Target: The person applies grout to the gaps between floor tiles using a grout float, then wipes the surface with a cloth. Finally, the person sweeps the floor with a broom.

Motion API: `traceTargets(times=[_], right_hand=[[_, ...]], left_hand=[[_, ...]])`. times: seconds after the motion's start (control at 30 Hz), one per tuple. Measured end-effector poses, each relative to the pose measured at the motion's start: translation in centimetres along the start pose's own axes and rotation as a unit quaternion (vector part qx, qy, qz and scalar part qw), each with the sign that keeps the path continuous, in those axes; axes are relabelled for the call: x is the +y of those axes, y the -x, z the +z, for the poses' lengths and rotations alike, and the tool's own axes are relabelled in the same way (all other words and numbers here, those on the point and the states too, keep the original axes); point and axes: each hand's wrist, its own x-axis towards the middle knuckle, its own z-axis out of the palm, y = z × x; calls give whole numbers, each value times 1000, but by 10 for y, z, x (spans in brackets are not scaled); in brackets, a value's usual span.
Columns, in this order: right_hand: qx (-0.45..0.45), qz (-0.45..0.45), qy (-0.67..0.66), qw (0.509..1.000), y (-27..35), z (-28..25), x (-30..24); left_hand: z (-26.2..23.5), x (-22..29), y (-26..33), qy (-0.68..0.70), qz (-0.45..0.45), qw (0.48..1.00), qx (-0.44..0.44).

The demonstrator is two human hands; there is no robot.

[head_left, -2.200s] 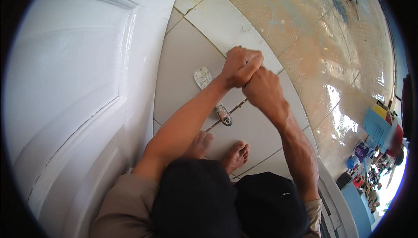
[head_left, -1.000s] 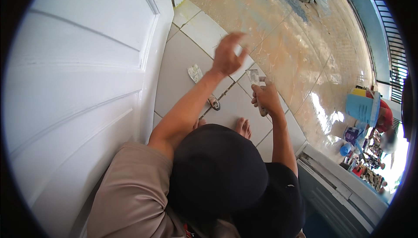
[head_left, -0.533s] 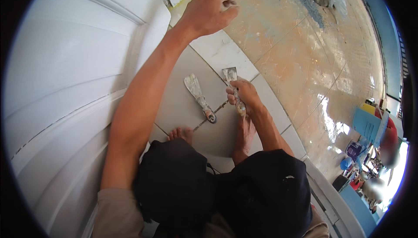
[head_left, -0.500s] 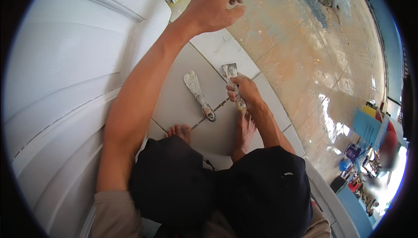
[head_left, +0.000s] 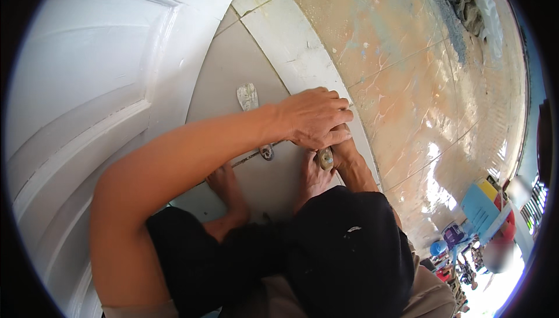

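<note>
My right hand [head_left: 345, 149] is closed around the handle of a putty knife [head_left: 325, 159]; only the handle's rounded butt end shows below the fist. My left hand [head_left: 314, 117] lies across the top of my right hand, fingers curled and thumb pressed along the near side. It hides the knife's blade, and what its fingers hold, if anything, does not show. A second putty knife [head_left: 247, 97], its blade coated with dried white filler, rests on the grey tiles to the left. My left forearm crosses over the middle of it.
A white panelled door [head_left: 116, 56] stands close on the left. My bare feet [head_left: 317, 172] are on the tiles [head_left: 215, 79]. Beyond the pale threshold strip [head_left: 291, 44] spreads a paint-stained tan floor [head_left: 402, 85]. A crumpled dark cloth [head_left: 463, 4] lies far right; assorted items [head_left: 454, 236] clutter the lower right.
My left hand has come down and toward me from the far side, onto my right hand. The held knife's blade, visible before, is now covered. The view has shifted slightly.
</note>
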Motion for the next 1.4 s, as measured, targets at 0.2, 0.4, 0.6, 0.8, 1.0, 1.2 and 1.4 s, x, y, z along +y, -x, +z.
traceTargets(times=[0.2, 0.4, 0.6, 0.8, 1.0, 1.2, 1.4], right_hand=[[-28, 114, -46, 992, 18, -15, 23], [-86, 59, 183, 978, 7, -22, -3], [-43, -17, 72, 996, -21, -15, -5], [-6, 275, -73, 959, -51, -2, -54], [58, 268, -87, 958, -51, 22, -90], [68, 278, -88, 954, -57, 16, -86], [64, 283, -133, 948, -59, 6, -80]], left_hand=[[57, 2, -13, 211, -81, 973, 44], [68, -11, -6, 224, -34, 960, 164], [46, -28, -4, 211, -27, 960, 182], [24, -40, -1, 349, -148, 904, 197], [43, -53, 1, 285, -79, 922, 250], [24, -45, -1, 386, -120, 888, 218], [14, -57, -10, 488, -195, 829, 191]])
